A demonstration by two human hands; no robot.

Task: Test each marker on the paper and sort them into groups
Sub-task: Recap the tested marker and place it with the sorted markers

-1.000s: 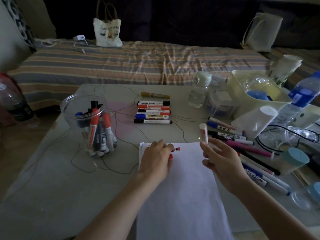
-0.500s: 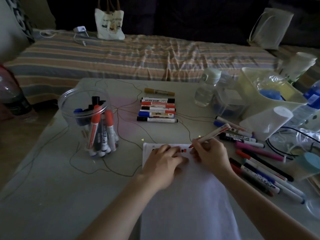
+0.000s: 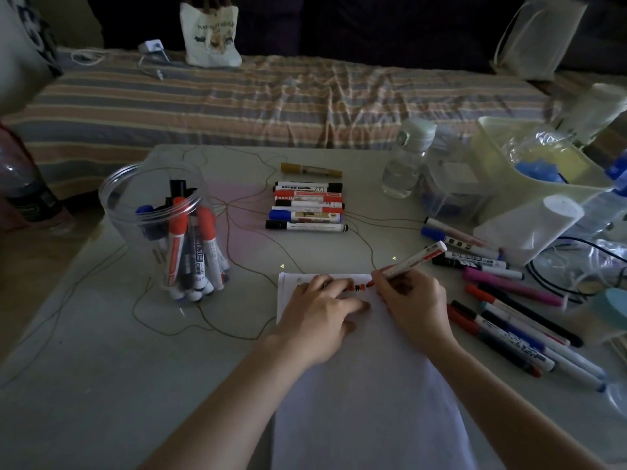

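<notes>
Both forearms are bare, with no sleeve visible up to the frame's lower edge. The left hand (image 3: pixel 317 320) and the right hand (image 3: pixel 412 305) wear no glove, ring, watch or bracelet. The dim light hides the fingernails' detail.

Dim, underexposed wide-angle view, edges bowed, far background black

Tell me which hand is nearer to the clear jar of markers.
Left. The left hand rests on the paper, just right of the clear jar. The right hand is farther right, holding a red marker to the paper.
</notes>
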